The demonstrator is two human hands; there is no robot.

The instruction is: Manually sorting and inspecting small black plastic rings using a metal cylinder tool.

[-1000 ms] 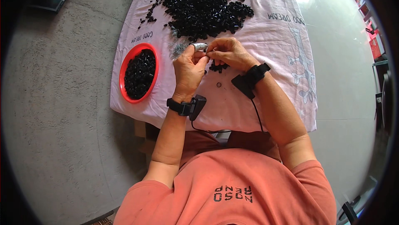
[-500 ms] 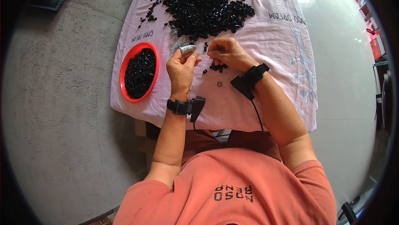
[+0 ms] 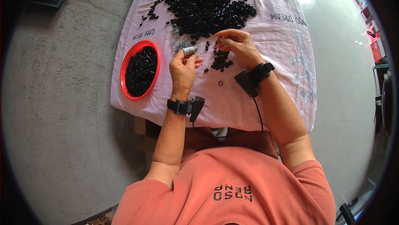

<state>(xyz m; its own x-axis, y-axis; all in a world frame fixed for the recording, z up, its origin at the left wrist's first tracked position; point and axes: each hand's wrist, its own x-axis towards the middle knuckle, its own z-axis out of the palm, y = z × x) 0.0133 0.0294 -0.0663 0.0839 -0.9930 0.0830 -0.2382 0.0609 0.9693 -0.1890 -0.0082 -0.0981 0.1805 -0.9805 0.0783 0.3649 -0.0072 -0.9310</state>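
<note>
Small shiny black pieces, short and tube-like, lie in a big heap [image 3: 203,8] on a pale pink cloth [image 3: 266,96]. Close in front of that heap is a little cluster of black pieces [image 3: 220,60]. My left hand [image 3: 183,73] is left of the cluster, thumb and fingers drawn together; a silvery-grey wrap [image 3: 190,50] covers its index finger. What it pinches, if anything, is too small to make out. Over the cluster's far end, my right hand [image 3: 243,48] has thumb and index finger closed in a pinch; whatever is between the fingertips is unclear.
At the left, a red bowl [image 3: 123,75] holds many black pieces. A fine tangle of grey strands [image 3: 181,45] lies beyond my left hand. One small dark ring [image 3: 220,83] rests nearer me. Black straps with cabled boxes [image 3: 246,84] sit on both wrists.
My right hand has moved slightly right and away from my left hand, uncovering more of the small cluster. The left hand stays nearly in place.
</note>
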